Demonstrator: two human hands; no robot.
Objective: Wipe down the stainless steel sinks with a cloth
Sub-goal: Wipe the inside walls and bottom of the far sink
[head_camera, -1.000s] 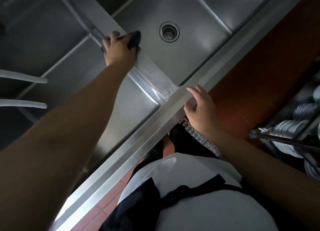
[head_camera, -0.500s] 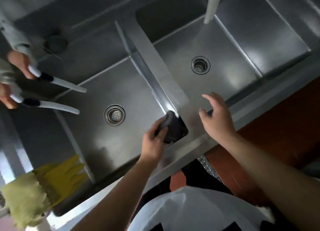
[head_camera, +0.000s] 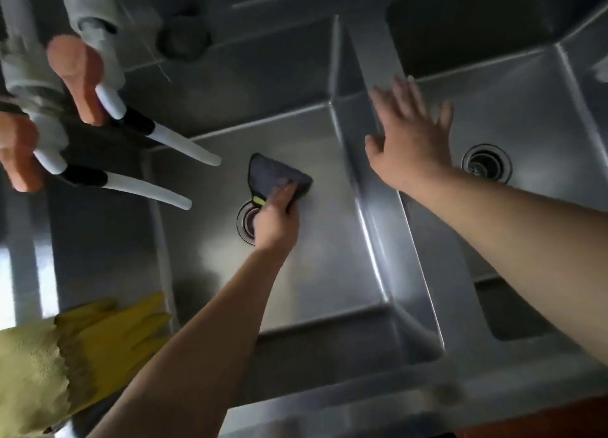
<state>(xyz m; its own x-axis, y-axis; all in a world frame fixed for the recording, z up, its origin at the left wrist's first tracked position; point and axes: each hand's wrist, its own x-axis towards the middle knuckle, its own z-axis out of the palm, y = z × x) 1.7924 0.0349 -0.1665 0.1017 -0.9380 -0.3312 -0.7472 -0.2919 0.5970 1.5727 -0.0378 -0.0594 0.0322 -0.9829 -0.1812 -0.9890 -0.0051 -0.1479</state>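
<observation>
The left hand (head_camera: pixel 275 219) grips the dark cloth (head_camera: pixel 274 178) on the left sink (head_camera: pixel 329 273) floor; the right hand (head_camera: pixel 409 145), fingers spread, hovers over the divider (head_camera: pixel 371 56).

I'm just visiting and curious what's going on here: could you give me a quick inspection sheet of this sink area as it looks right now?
Surface: left sink, steel, shiny floor; its drain is partly hidden by the left hand.
Job's things: dark cloth on the left sink's floor; right sink beside it, divider between.
Clutter: yellow gloves draped at the left sink's near-left edge.
Grippers: left hand holds the cloth; right hand open, fingers spread over the divider.
Cables: nothing seen.
Surroundings: tap levers with white handles at upper left; right drain uncovered.
</observation>
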